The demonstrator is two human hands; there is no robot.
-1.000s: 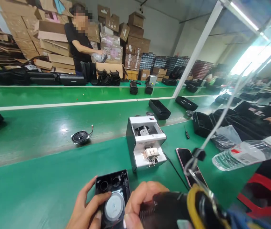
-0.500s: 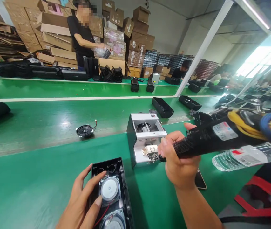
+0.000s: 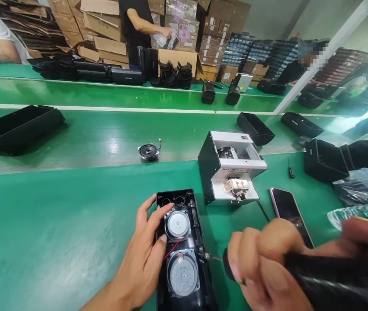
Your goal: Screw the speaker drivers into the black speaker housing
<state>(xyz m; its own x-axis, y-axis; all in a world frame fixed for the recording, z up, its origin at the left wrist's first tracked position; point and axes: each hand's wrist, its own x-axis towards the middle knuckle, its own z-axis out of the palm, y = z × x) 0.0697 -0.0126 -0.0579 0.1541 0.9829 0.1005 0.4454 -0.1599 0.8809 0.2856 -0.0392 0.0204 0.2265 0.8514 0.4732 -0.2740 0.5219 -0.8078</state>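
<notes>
A black speaker housing [image 3: 205, 276] lies in front of me with two round speakers seated in it, the far one [image 3: 177, 224] and the near one [image 3: 183, 274]. A red wire [image 3: 171, 249] runs between them. My left hand [image 3: 141, 255] grips the housing's left side, thumb and forefinger at the far speaker's rim. My right hand [image 3: 268, 259] is wrapped round a black electric screwdriver [image 3: 342, 276]. Its thin bit points left and carries what looks like a small screw [image 3: 207, 256] at the tip, by the housing's right wall.
Beyond the housing stands a silver screw feeder [image 3: 235, 168]. To its right lie a phone [image 3: 290, 214], a small screwdriver [image 3: 290, 170] and a plastic bottle [image 3: 358, 214]. A loose speaker [image 3: 149, 151] and black housings [image 3: 22, 129] sit farther back. A co-worker [image 3: 135, 30] stands across.
My right hand has brought the electric screwdriver from the screw feeder down towards the housing's right side. My left hand keeps its place on the housing. The camera view has shifted.
</notes>
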